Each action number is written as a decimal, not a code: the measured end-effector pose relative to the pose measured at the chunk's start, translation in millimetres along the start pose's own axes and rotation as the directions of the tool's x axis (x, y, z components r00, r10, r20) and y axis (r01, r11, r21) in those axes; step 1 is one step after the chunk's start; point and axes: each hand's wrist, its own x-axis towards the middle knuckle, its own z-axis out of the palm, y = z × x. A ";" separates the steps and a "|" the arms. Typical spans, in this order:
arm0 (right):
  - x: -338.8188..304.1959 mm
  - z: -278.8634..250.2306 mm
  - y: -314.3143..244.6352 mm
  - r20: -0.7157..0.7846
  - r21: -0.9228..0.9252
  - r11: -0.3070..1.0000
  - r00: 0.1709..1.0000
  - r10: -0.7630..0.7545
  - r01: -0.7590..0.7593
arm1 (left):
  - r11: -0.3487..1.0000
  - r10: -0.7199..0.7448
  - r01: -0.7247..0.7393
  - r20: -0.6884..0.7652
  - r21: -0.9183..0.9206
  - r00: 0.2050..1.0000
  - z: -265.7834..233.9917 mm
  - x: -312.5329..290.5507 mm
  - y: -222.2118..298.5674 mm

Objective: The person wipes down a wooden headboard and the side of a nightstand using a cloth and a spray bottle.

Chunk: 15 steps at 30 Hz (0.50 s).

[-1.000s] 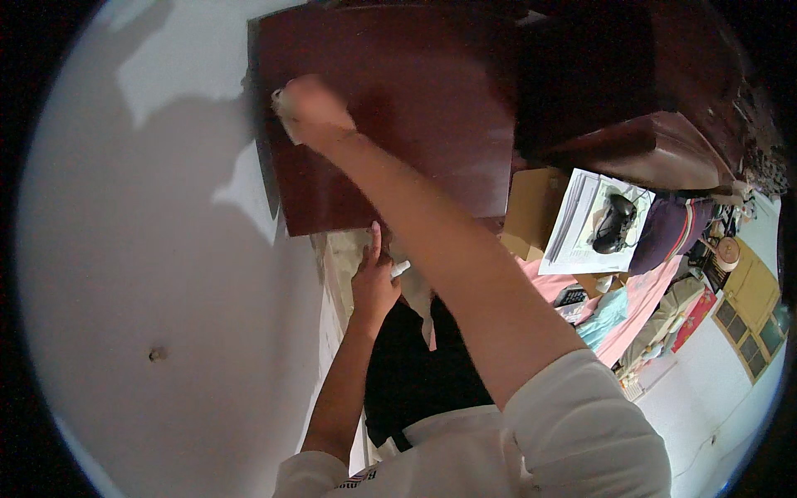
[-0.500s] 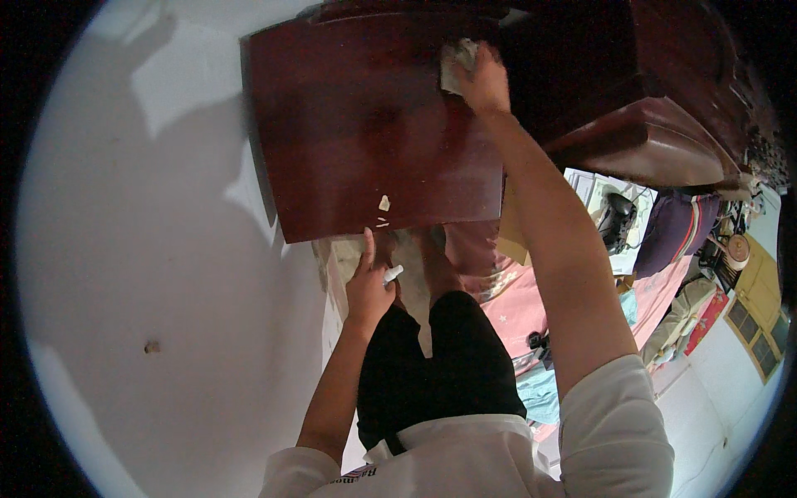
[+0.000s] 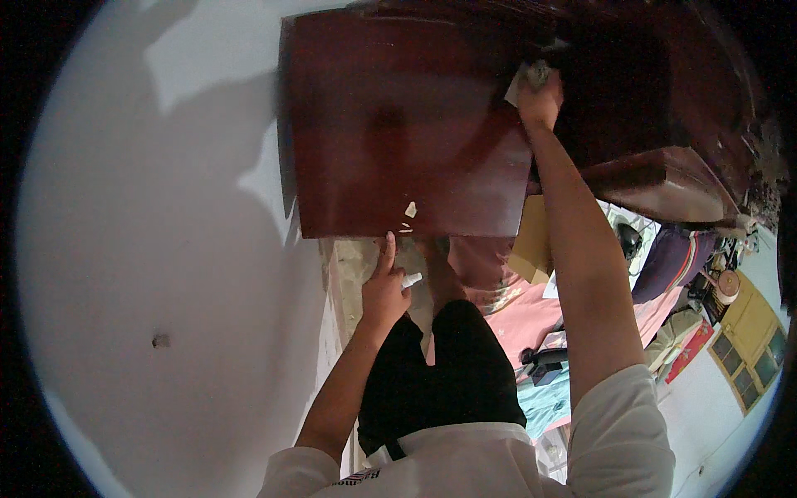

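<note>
Crumpled pale cloth [image 3: 531,79] balled in right hand [image 3: 541,98] on glossy wood.

Crumpled pale cloth [image 3: 531,79] against dark-red cabinet top [image 3: 398,141]

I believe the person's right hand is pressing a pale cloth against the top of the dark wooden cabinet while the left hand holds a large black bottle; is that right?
Not quite. In the head view the left hand holds a small white object, not a large black bottle. The rest stands: the right hand presses a pale cloth against the dark wooden cabinet.

A flat tan cardboard box [image 3: 531,241] leans beside the dark cabinet [image 3: 398,124].
</note>
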 end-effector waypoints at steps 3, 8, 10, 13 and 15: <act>-12.7 14.4 -40.2 0.082 0.109 0.994 0.996 -0.034 0.025 | 0.997 0.052 -0.049 -0.051 0.054 0.997 2.3 -2.8 -8.7; -28.6 49.7 -89.8 0.096 0.145 0.983 0.987 -0.129 0.114 | 0.996 0.075 -0.072 -0.062 0.052 0.995 2.3 -2.3 -9.5; -41.7 66.4 -111.7 0.096 0.146 0.967 0.970 -0.222 0.207 | 0.998 0.060 -0.059 -0.058 0.014 0.997 2.7 -1.4 -9.6; -62.2 87.6 -151.0 0.152 0.192 0.959 0.959 -0.241 0.210 | 0.998 0.035 -0.038 -0.059 -0.047 0.998 5.3 -2.1 -11.7; -73.8 103.3 -170.0 0.159 0.228 0.947 0.951 -0.266 0.227 | 0.997 0.023 -0.026 -0.043 -0.071 0.999 5.9 -1.3 -10.8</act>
